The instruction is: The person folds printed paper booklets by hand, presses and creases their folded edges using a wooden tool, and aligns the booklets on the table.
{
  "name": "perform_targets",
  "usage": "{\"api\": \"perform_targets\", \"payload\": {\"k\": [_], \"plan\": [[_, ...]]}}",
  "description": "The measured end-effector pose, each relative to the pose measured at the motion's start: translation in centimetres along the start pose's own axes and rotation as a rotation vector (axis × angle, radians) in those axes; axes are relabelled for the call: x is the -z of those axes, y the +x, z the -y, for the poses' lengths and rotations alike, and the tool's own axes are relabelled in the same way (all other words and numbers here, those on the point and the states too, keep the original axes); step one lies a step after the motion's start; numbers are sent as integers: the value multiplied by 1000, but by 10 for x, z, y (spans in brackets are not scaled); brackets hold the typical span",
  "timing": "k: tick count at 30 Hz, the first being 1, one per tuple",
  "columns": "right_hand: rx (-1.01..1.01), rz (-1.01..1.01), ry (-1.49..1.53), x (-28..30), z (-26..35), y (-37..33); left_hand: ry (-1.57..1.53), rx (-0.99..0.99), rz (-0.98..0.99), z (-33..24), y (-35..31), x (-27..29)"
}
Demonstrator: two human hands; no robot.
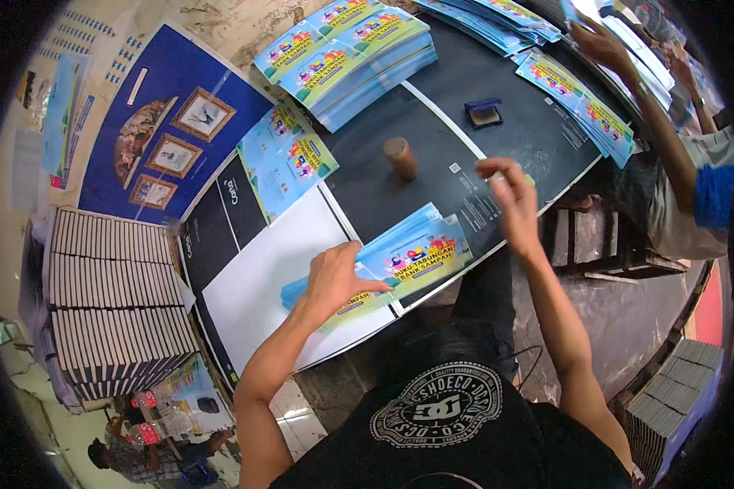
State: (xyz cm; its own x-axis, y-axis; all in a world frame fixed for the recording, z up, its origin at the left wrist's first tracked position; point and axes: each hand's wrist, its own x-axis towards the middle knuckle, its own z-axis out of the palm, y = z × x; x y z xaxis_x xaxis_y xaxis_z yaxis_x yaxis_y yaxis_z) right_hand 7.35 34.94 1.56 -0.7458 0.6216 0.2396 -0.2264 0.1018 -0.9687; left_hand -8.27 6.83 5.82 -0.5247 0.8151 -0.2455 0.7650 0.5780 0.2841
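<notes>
My left hand [334, 277] grips a fanned stack of printed cover sheets [432, 265], blue, green and yellow. Its thumb lies across the top sheet and the other fingers reach over the far edge. The stack rests near the table's front edge, partly on a large white sheet [261, 269]. To the right of the stack, my right hand [512, 200] is raised above the black table covering [513, 138]. Its fingers are apart and loosely bent, and I see nothing held in them. Beyond the stack stand a brown cylinder [401, 159] and a small open dark ink pad [484, 114].
Tall piles of the same sheets [359, 57] stand at the back. More sheets [579, 106] lie at the right, near another person's arm [652, 114] and white papers. At the left are a blue picture board [171, 122] and stacked thick books [114, 301]. A stool [587, 236] stands at the right.
</notes>
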Motion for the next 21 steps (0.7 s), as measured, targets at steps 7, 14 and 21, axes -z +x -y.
{"api": "perform_targets", "payload": {"k": [7, 14, 21], "plan": [[113, 439, -165, -35, -1, -26, 185, -157, -381, -25, -25, 23], [-156, 580, -154, -34, -5, -37, 133, -34, -303, 20, -66, 4], [-1, 260, -191, -64, -20, -72, -676, 278, -539, 71, -127, -37]]}}
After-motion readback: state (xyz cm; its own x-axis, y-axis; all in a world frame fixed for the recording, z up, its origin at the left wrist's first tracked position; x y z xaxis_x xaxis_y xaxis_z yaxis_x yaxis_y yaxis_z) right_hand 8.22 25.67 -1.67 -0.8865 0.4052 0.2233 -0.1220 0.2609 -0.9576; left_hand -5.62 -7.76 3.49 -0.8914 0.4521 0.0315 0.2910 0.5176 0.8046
